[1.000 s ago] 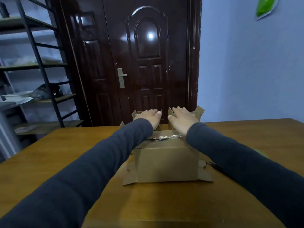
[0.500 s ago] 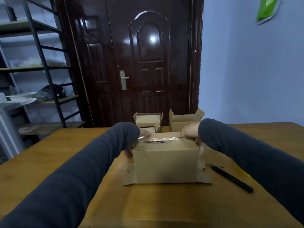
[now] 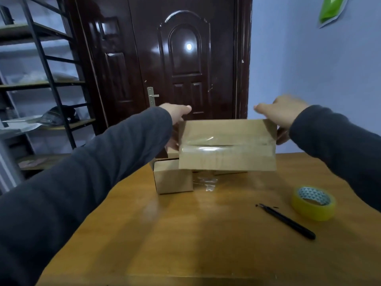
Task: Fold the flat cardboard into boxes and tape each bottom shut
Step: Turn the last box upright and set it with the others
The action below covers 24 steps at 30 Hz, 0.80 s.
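Observation:
I hold a brown cardboard box (image 3: 226, 159) in the air above the far part of the table, tilted so its taped bottom faces me. Clear tape runs across the seam. My left hand (image 3: 175, 116) grips the box's left end and my right hand (image 3: 282, 114) grips its right end. A smaller folded box (image 3: 173, 178) stands on the table just below and to the left. Another box behind is mostly hidden by the held one.
A yellow tape roll (image 3: 313, 203) lies at the right on the wooden table (image 3: 185, 234), with a black pen-like cutter (image 3: 288, 221) beside it. A scrap of clear tape (image 3: 206, 182) lies near the boxes. A dark door and a metal shelf stand behind.
The box was resting on the table with my hands on its taped top. Now both hands have lifted it and tipped it toward me, uncovering the tape roll and pen.

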### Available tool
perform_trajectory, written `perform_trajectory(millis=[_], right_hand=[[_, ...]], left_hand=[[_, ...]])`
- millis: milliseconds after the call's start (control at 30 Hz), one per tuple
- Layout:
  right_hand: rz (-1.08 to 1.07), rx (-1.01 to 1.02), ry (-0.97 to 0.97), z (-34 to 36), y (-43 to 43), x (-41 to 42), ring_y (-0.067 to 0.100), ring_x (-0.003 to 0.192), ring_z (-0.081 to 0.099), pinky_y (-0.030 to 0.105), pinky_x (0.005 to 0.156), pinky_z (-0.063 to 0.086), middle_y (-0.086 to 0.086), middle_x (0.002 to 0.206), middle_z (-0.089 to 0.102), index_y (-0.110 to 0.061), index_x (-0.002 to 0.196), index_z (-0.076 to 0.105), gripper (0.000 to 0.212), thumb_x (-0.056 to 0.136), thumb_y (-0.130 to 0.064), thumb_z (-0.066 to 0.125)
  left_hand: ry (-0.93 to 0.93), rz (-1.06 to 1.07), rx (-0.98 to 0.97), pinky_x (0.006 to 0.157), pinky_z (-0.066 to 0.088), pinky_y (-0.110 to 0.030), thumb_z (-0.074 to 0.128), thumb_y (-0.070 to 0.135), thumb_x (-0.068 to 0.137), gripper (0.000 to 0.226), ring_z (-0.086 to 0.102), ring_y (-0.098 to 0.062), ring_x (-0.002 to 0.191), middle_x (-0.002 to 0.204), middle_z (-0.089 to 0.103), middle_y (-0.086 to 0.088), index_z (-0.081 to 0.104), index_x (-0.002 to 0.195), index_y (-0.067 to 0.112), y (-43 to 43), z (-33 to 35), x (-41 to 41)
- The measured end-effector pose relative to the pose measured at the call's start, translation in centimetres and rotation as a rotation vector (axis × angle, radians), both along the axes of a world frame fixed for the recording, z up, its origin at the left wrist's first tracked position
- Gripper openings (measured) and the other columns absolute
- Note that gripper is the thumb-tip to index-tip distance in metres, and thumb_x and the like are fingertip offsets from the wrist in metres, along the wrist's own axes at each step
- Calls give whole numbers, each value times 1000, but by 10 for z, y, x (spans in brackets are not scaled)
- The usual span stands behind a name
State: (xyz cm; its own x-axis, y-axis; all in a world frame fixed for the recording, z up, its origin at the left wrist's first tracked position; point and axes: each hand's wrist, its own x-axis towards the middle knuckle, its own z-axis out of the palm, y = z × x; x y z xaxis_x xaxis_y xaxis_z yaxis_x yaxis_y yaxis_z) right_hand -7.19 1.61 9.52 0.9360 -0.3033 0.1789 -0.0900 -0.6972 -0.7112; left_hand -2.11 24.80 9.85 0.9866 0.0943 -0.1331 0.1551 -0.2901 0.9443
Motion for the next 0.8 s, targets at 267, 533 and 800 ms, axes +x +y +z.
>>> perform_trajectory(millis=[267,533,800], right_hand=[[96,517,-78,-43,-22,26,25,83,63,39,75,57,7,97,60,-16,89,57,10,83,-16,49],[74,418,-114,-158,-36,53,26,115,54,47,98,47,7,130,54,-17,138,40,51,91,-11,58],[-31,370,-108,-211,-55,64,27,114,54,51,96,48,11,130,55,-16,131,44,50,87,-10,65]], left_hand=[[-498,-97,159,98,48,-37,75,7,73,86,52,-19,111,123,49,1,31,146,15,-8,-47,14],[-460,-132,255,104,40,-28,66,-2,80,82,45,-17,126,139,43,1,28,147,24,-27,-168,24],[-331,-185,212,103,45,-33,66,7,84,87,45,-14,126,143,41,5,15,151,30,-48,-222,31]])
